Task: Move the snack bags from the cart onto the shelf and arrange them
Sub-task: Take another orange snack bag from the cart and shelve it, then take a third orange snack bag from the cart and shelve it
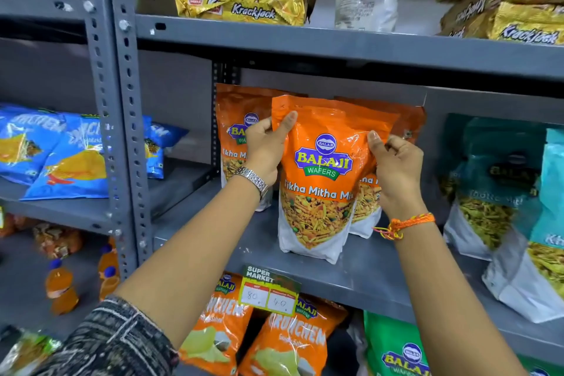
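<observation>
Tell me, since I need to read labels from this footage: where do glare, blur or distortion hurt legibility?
Head view: glare streaks the held Tikha Mitha Mix bag, logo still legible; teal bags at right are blurred, text unreadable; wide-angle lens bends the shelf upright.

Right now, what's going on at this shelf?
A person is stocking the middle shelf. Both hands hold the front orange Tikha Mitha Mix bag near its top: the left hand on its left edge, the right hand on its right. The bag stands upright on the shelf, in front of two matching orange bags. Teal bags stand to the right.
</observation>
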